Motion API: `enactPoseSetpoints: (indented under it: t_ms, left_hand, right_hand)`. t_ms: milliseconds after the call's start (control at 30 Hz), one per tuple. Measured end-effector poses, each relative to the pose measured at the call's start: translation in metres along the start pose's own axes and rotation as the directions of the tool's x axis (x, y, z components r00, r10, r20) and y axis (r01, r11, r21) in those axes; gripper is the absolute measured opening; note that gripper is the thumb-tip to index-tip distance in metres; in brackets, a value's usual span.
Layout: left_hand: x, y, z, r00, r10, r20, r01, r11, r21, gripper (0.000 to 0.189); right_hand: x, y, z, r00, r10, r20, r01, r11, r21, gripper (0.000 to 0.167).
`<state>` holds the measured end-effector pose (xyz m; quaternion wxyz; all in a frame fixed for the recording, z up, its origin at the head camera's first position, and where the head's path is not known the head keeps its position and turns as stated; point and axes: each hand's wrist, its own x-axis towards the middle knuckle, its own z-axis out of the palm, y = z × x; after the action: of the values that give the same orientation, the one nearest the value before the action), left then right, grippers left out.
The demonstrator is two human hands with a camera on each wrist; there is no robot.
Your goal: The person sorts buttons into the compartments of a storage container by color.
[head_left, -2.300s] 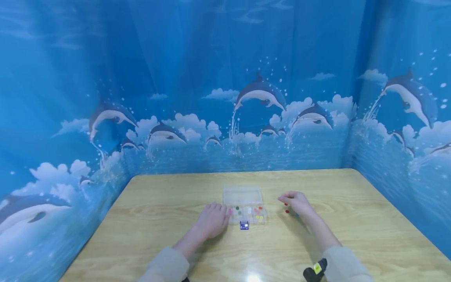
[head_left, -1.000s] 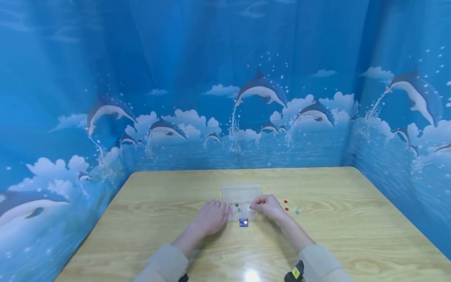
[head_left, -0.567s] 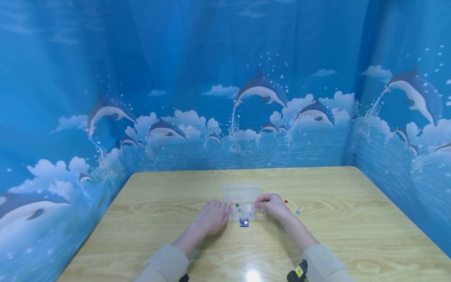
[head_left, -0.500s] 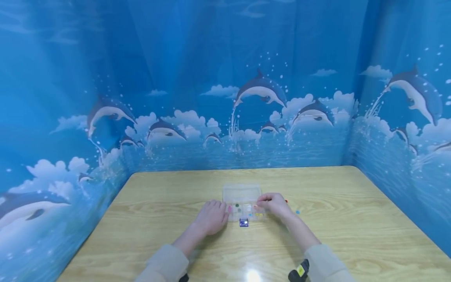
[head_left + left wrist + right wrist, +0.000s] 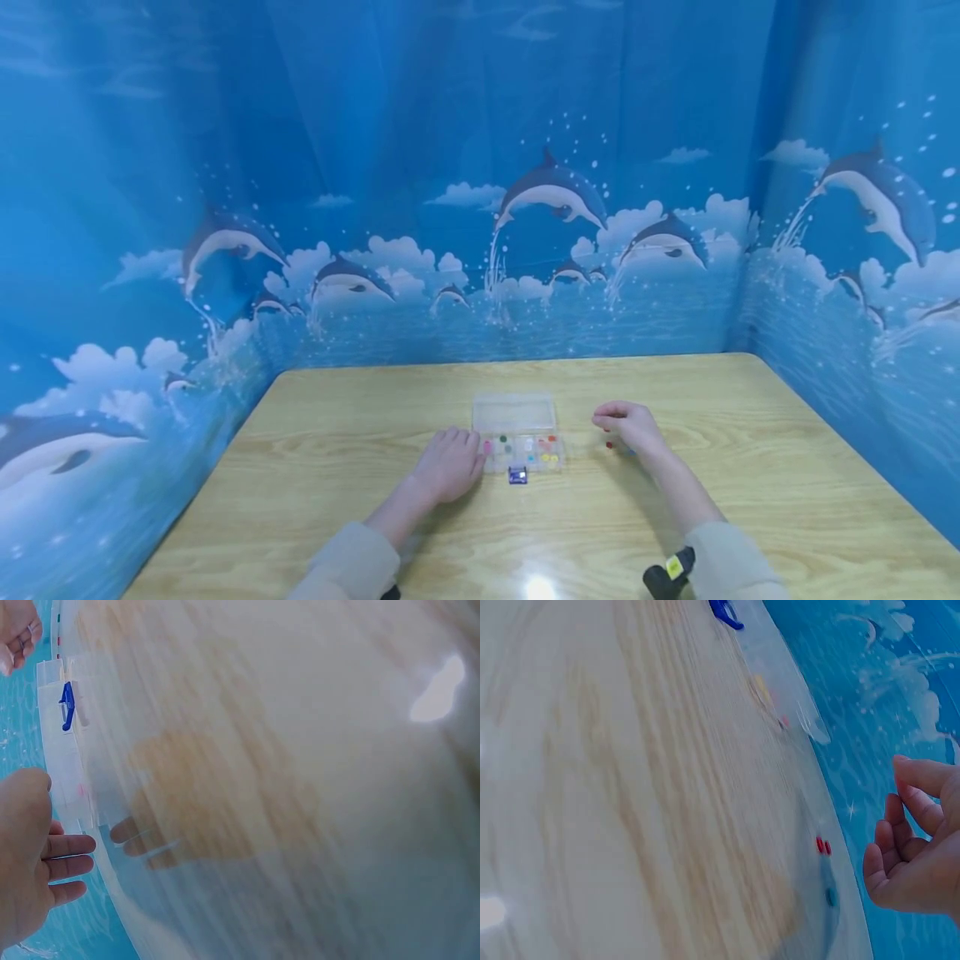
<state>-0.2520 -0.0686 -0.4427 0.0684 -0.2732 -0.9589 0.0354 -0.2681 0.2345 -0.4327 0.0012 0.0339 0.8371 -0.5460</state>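
Note:
A clear plastic compartment box (image 5: 513,412) lies with its lid back in the head view. Small round pieces sit in its compartments, among them pink, green, blue, red and yellow ones. My left hand (image 5: 450,465) rests against the box's left side, fingers extended, holding nothing. To the right of the box, my right hand (image 5: 628,427) hovers over loose pieces. Its thumb and forefinger are close together with nothing visible between them. Below that hand, the right wrist view shows two red pieces (image 5: 823,846) and a blue piece (image 5: 831,896) on the table.
A blue latch (image 5: 517,476) is at the box's front edge. The wood-grain table (image 5: 375,400) is bordered at the back and sides by a blue curtain (image 5: 420,167) printed with dolphins. A bright reflection lies near the table's front.
My right hand let go of a blue piece in the box's right half, then moved right to above the loose pieces. My left hand stayed by the box.

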Motion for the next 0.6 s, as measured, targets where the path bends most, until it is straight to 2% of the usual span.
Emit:
enactPoseSetpoints:
  t_ms: [133,267,467,600]
  left_hand:
    - [-0.001,0.001,0.0,1.0,0.0,-0.003,0.0,1.0,-0.002,0.034]
    - [-0.001,0.001,-0.001,1.0,0.001,-0.004,-0.001,1.0,-0.009,0.033]
    - [-0.001,0.001,-0.002,1.0,0.009,-0.012,-0.009,1.0,-0.01,0.032]
    - [-0.002,0.0,-0.003,0.999,0.018,-0.028,-0.018,1.0,-0.015,0.031]
  right_hand:
    - [0.0,0.012,-0.017,1.0,0.008,-0.021,-0.009,1.0,-0.023,0.029]
    - [-0.001,0.026,-0.033,1.0,-0.006,-0.018,0.005,0.995,-0.099,0.03]
    - [-0.006,0.04,-0.05,0.998,0.025,0.049,-0.014,0.975,-0.223,0.03]
    - [-0.008,0.044,-0.053,0.993,0.019,0.119,0.014,0.963,-0.271,0.027]
